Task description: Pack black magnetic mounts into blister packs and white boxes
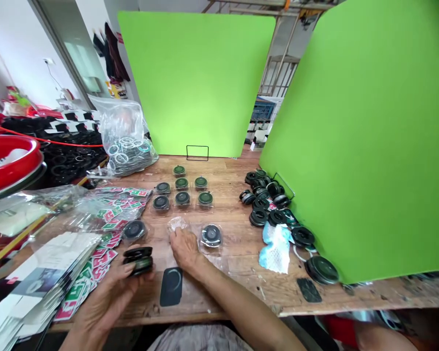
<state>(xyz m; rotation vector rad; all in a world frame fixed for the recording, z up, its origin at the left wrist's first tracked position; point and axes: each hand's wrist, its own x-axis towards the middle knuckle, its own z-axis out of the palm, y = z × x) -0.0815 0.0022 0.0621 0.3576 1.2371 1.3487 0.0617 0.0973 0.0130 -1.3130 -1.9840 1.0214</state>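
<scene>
My left hand (115, 292) is closed around a black round double-disc piece (139, 261), held on edge above the table front. My right hand (185, 247) reaches to the middle of the table, its fingers closed on a clear plastic blister (177, 223). Right of that hand, a black disc in a clear blister (211, 236) lies on the wood; another packed black disc (134, 230) sits to the left. Several more packed discs (182, 198) stand in rows beyond my hands. A flat black card with a ring outline (171, 286) lies just in front of my right wrist.
Loose black rings and discs (267, 192) are heaped at right by a green panel (369, 146). A white-blue cloth (276, 247) lies near them. At left are red-green cards (109, 214), printed paper sleeves (44, 278), a bag of rings (126, 146) and a red basin (10, 161).
</scene>
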